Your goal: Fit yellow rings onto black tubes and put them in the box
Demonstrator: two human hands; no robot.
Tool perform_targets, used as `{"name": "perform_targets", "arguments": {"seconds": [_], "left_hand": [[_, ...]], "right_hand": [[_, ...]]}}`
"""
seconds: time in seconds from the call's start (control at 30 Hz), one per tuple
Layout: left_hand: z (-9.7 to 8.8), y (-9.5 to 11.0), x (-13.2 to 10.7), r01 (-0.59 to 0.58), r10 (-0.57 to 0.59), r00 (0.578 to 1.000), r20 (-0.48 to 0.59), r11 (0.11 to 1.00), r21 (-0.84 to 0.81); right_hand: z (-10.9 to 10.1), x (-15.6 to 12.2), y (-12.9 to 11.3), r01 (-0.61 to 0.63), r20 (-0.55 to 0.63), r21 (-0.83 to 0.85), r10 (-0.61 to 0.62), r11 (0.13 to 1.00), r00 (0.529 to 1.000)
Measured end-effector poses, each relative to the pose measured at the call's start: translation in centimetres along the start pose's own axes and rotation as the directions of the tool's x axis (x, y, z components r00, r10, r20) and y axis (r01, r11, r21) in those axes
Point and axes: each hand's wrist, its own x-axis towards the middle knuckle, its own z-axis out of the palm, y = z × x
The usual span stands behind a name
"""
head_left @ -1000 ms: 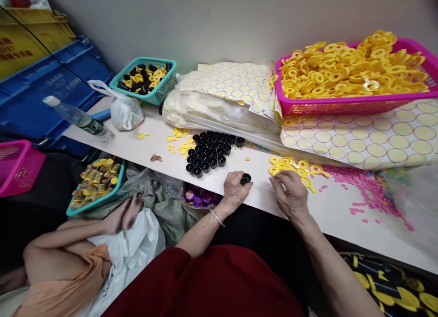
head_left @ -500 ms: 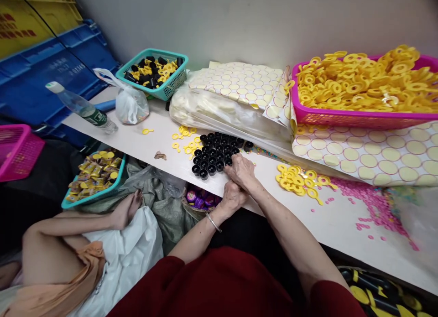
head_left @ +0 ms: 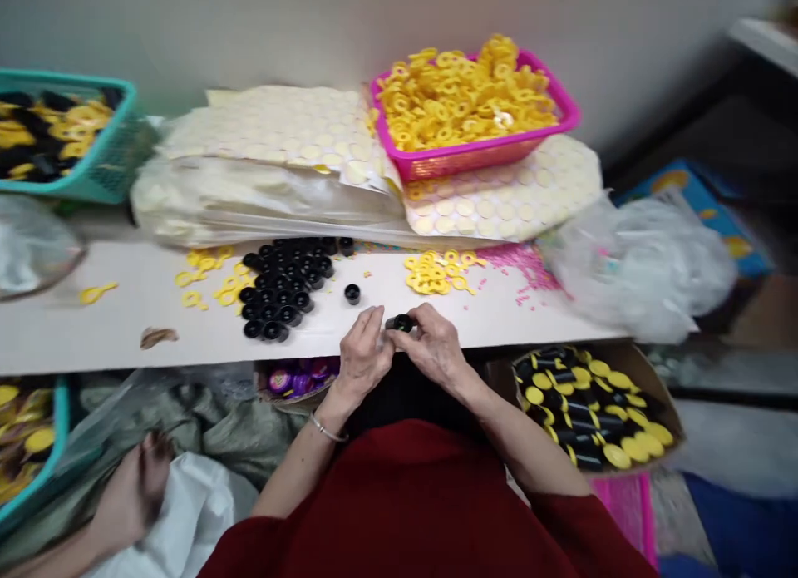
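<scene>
My right hand (head_left: 435, 343) grips a short black plastic tube (head_left: 401, 322) between thumb and fingers, tilted on its side above the table's front edge. Close beside the tube's left end is my left hand (head_left: 362, 353), fingers stretched upward; whether it touches the tube I cannot tell. A single black tube (head_left: 352, 293) stands upright just beyond my hands. To the left, many more black tubes (head_left: 282, 287) stand packed together, open ends up. Loose yellow ring-shaped pieces with stems (head_left: 436, 272) lie in a pile beyond my right hand, and another group of yellow rings (head_left: 232, 285) lies left of the tubes.
A pink basket (head_left: 477, 154) of yellow rings rests on sticker sheets (head_left: 280, 133) at the back. Pink pellets (head_left: 524, 266) and a plastic bag (head_left: 648, 258) lie right. Below are a carton (head_left: 670, 428) of black-and-yellow pieces and, left, a person's bare foot (head_left: 134, 478).
The view has swung right. My hands have come away from the packed tubes and separated, and the right now holds one tube. One tube stands apart from the group.
</scene>
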Motion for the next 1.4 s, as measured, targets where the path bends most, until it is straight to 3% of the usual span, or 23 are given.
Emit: {"name": "perform_targets", "arguments": {"seconds": [0.13, 0.23, 0.3, 0.4, 0.53, 0.67, 0.77, 0.97, 1.07, 1.23, 1.33, 1.4], "left_hand": [[1.1, 2.4, -0.5, -0.123, 0.142, 0.978, 0.156, 0.985, -0.125], [2.4, 3.2, 0.1, -0.074, 0.121, 0.969, 0.215, 0.974, -0.213], [3.3, 3.5, 0.6, 0.003, 0.071, 0.968, 0.242, 0.956, -0.293], [4.8, 3.7, 1.3, 0.097, 0.002, 0.967, 0.255, 0.922, -0.374], [6.6, 3.7, 2.0, 0.157, -0.048, 0.958, 0.283, 0.913, -0.378], [7.8, 3.5, 2.5, 0.184, -0.068, 0.95, 0.304, 0.91, -0.372], [8.3, 3.3, 2.6, 0.188, -0.075, 0.942, 0.328, 0.925, -0.331], [8.5, 3.2, 2.4, 0.153, -0.048, 0.931, 0.361, 0.951, -0.268], [8.4, 3.3, 2.3, 0.148, -0.044, 0.929, 0.367, 0.954, -0.26], [8.1, 3.3, 2.4, 0.192, -0.08, 0.912, 0.401, 0.95, -0.246], [8.1, 3.2, 2.5, 0.217, -0.094, 0.911, 0.401, 0.937, -0.275], [8.1, 3.1, 2.4, 0.216, -0.089, 0.917, 0.389, 0.93, -0.296]], "right_hand": [[-1.1, -2.9, 1.0, -0.055, -0.019, 0.05, 0.056, 0.997, 0.998], [-2.5, -3.6, 3.0, -0.034, -0.04, 0.139, 0.04, 0.99, 0.998], [-3.5, -3.4, 5.0, -0.058, -0.128, 0.141, 0.076, 0.988, 0.989], [-4.6, -2.2, 8.3, -0.194, -0.277, -0.016, 0.182, 0.981, 0.944], [-4.3, -0.4, 11.0, -0.245, -0.211, -0.215, 0.2, 0.945, 0.957], [-3.4, 0.4, 11.5, -0.187, -0.127, -0.362, 0.15, 0.913, 0.98], [-3.2, 0.6, 11.7, -0.169, -0.126, -0.365, 0.132, 0.915, 0.983], [-4.0, -0.5, 10.3, -0.066, -0.205, 0.054, 0.076, 0.996, 0.976], [-4.2, -1.3, 8.5, 0.031, -0.183, 0.15, -0.003, 0.988, 0.983], [-4.0, -1.7, 8.5, 0.022, -0.198, 0.063, -0.009, 0.998, 0.98], [-3.8, -1.6, 10.1, -0.087, -0.247, -0.124, 0.054, 0.988, 0.968], [-3.8, -1.5, 11.0, -0.142, -0.203, -0.272, 0.087, 0.952, 0.975]]}}
